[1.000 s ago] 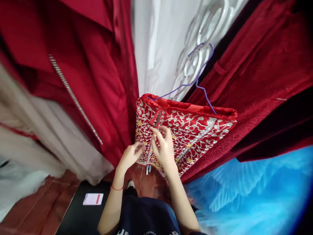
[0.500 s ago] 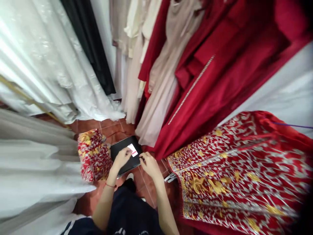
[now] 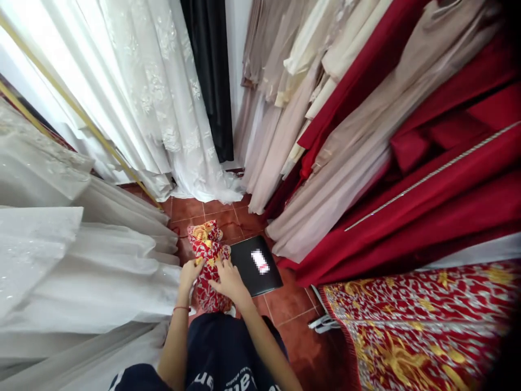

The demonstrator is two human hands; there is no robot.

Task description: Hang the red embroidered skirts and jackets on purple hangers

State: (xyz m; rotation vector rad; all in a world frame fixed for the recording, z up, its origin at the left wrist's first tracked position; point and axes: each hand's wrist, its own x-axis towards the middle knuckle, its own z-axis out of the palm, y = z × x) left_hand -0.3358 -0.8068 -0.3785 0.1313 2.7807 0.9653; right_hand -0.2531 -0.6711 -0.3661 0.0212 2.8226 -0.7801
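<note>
Head cam, fwd & down

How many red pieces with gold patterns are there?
2: a bundle under the left hand and the right hand, and a garment at the lower right. More may be hidden.

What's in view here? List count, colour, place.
Embroidered bundle: one, red/gold, lower centre
Embroidered garment: one, red/gold, lower right
Straps: number unclear, white, lower right
Panel: one, black, right of bundle
Blurred rectangle: one, white, on panel
Tiles: many, terracotta, floor
Plain gowns: several, crimson, right
Sheer gowns: several, beige, upper right
Lace gowns: several, white, upper left
Sheer skirts: several, ivory, left
Drape: one, black, top centre
Poles: two, gold, upper left
Shirt: one, navy, bottom
Wristband: one, red, left wrist
Left grip, right grip: one each, bare, on bundle
</note>
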